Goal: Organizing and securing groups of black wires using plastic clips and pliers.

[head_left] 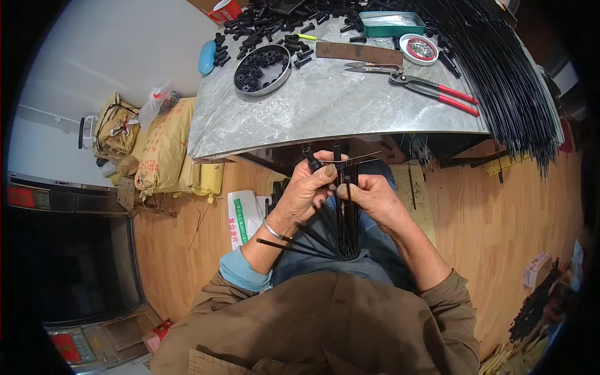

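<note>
Over my lap, my left hand (310,187) is closed around black tubular plastic fittings (309,156), their ends poking up past the thumb. My right hand (374,195) pinches the upper part of a bundle of thin black rods (347,228), which look like umbrella ribs. The two hands are close together, just below the table's front edge. From between them a thin wire (369,154) sticks out to the right. Several rods fan out to the left under my left wrist, and their lower ends gather at my lap. The fingers partly hide how rods and fittings join.
On the grey marbled table (350,112) sit a round bowl (262,70) of small black parts, scissors (374,67), red-handled pincers (437,94), a green tin (392,24) and a dish of small metal pieces (419,49). Long black rods (506,81) overhang its right edge. Sacks (165,147) stand left.
</note>
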### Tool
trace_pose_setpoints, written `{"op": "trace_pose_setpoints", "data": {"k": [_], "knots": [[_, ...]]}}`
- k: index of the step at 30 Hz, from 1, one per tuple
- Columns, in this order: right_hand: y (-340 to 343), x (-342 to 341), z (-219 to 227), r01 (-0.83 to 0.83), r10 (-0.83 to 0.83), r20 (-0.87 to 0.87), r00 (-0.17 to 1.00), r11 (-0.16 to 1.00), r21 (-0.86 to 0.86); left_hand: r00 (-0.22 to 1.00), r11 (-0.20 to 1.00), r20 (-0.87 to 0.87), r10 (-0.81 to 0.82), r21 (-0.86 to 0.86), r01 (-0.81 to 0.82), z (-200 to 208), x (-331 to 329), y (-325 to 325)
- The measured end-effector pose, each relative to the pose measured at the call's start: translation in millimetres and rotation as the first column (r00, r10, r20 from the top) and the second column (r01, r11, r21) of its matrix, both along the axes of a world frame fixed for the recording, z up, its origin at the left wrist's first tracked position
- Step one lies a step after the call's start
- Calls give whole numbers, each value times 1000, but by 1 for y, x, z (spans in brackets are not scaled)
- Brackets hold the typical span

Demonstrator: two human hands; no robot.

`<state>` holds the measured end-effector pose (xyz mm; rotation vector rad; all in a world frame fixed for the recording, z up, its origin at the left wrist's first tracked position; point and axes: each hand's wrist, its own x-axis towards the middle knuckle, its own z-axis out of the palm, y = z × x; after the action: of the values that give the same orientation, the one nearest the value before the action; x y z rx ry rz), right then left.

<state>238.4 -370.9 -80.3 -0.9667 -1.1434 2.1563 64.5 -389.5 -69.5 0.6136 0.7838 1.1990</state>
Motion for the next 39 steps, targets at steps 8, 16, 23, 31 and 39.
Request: {"op": "trace_pose_setpoints", "data": {"k": [8,16,23,31,39], "knots": [[-12,-2,17,85,-186,247,951,926,368,991,997,-112,78,5,-78,0,12,0],[-2,3,25,-8,-99,274,957,932,363,971,985,-167,172,13,-172,11,21,-2],[3,8,-6,-19,-13,206,978,988,153,991,993,-66,115,-3,-115,12,16,-4],[1,9,2,-21,20,74,997,1000,7,993,997,-91,70,49,-66,18,18,-7],[-15,-12,32,368,-340,-253,906,927,76,918,990,-380,113,122,-71,33,13,-9]]}}
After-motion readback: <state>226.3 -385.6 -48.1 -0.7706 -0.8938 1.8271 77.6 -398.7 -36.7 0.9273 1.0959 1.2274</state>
